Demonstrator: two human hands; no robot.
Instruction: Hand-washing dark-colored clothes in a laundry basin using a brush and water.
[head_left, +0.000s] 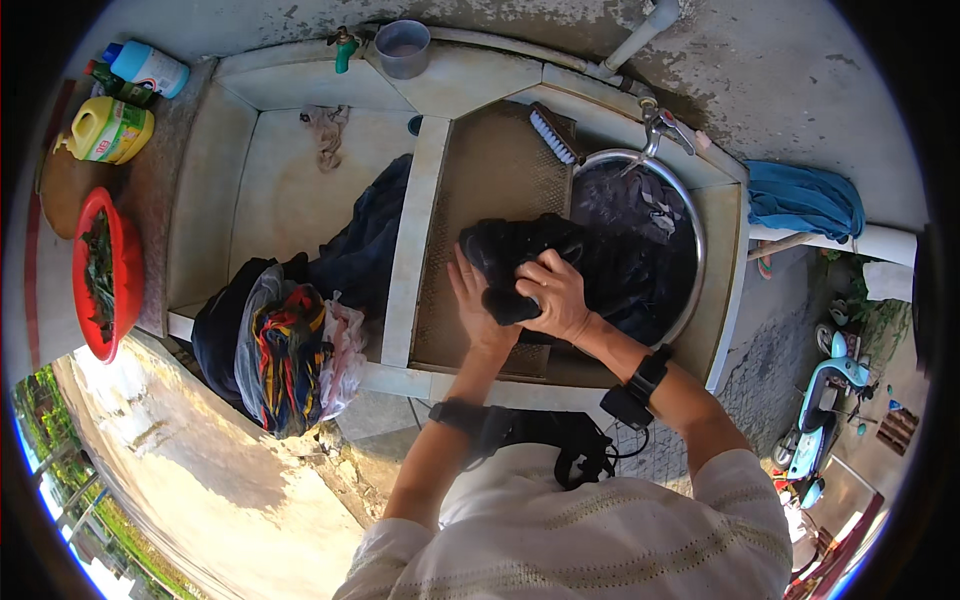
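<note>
A black wet garment (pixel 520 250) lies bunched on the ribbed washboard part of the sink, and its kind is not clear. My right hand (pixel 556 297) is closed round a fold of it, fingers curled. Against its left side rests my left hand (pixel 482 308), fingers stretched out flat and thumb hidden by the cloth. The dark cloth carries on to the right into a round metal basin (pixel 690 290), where more dark laundry sits in water. Beyond the garment, a scrub brush (pixel 552 136) with pale bristles lies at the back of the washboard (pixel 480 170).
Dark clothes (pixel 365 240) and a bulging plastic bag (pixel 285 350) fill part of the left basin. A tap (pixel 660 125) stands over the metal basin. On the left ledge are a red bowl (pixel 122 265) of leaves and a yellow jug (pixel 110 130). A grey tub (pixel 403 50) sits behind.
</note>
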